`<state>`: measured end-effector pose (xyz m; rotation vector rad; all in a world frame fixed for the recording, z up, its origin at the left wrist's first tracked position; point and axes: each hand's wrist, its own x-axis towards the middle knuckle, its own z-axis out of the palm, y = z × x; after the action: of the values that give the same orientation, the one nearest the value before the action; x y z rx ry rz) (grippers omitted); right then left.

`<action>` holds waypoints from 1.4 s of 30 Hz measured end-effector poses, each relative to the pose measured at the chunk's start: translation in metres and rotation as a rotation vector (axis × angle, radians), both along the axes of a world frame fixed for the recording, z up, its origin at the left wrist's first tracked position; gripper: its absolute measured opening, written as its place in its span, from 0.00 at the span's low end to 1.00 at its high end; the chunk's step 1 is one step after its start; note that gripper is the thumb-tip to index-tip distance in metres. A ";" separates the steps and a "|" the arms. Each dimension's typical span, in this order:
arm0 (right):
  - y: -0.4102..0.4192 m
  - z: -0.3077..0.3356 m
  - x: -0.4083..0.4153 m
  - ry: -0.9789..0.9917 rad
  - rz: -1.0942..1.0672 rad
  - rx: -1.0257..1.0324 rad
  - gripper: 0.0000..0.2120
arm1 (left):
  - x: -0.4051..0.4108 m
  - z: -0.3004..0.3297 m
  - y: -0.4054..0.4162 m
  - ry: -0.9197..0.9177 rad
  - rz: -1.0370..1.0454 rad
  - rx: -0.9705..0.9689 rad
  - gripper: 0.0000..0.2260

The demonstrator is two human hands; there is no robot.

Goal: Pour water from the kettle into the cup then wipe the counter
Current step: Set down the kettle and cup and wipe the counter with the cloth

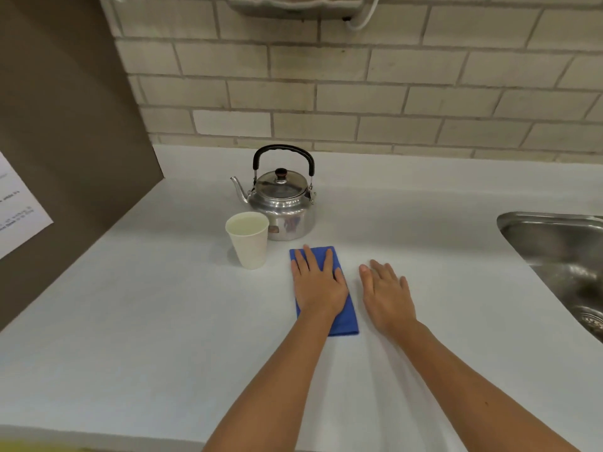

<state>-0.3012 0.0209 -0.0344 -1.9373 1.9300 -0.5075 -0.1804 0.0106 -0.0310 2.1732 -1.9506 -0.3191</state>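
Note:
A silver kettle (284, 207) with a black handle stands upright near the back of the white counter (130, 321), spout pointing left. Just in front of it to the left stands a white paper cup (248, 239) with liquid in it. A folded blue cloth (347, 316) lies flat on the counter to the right of the cup. My left hand (318, 282) rests flat on the cloth, fingers spread. My right hand (386, 293) lies flat on the bare counter beside the cloth, holding nothing.
A steel sink (554, 252) is set into the counter at the right edge. A brown panel (65, 141) with a sheet of paper (16, 207) bounds the left side. A tiled wall (359, 93) runs behind the kettle.

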 end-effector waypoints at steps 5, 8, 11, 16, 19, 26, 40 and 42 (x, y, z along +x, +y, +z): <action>0.000 0.000 0.022 0.167 -0.081 -0.018 0.24 | 0.061 -0.016 0.078 0.047 0.036 -0.090 0.27; 0.003 -0.002 0.040 0.266 -0.118 0.003 0.28 | 0.130 -0.016 0.103 0.008 0.150 -0.087 0.26; 0.004 -0.004 0.043 0.306 -0.129 0.002 0.28 | 0.185 -0.009 0.094 -0.013 0.260 -0.076 0.25; 0.007 -0.005 0.043 0.298 -0.120 -0.006 0.28 | 0.179 -0.004 0.069 -0.086 0.351 -0.041 0.25; 0.005 -0.006 0.046 0.301 -0.126 0.006 0.29 | 0.120 -0.009 0.075 -0.115 0.274 -0.043 0.25; -0.007 -0.005 0.071 0.266 0.037 -0.061 0.26 | 0.070 -0.011 0.093 0.009 0.011 -0.063 0.25; -0.023 -0.012 0.100 0.167 0.067 -0.096 0.24 | 0.233 -0.005 0.022 -0.081 0.371 -0.045 0.24; -0.024 -0.012 0.099 0.156 0.056 -0.107 0.23 | 0.222 -0.007 0.029 -0.070 0.297 -0.064 0.24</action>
<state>-0.2022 -0.0028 -0.0465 -2.1497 1.9716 -0.4656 0.0418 0.0400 -0.0384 2.4156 -1.6127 -0.1321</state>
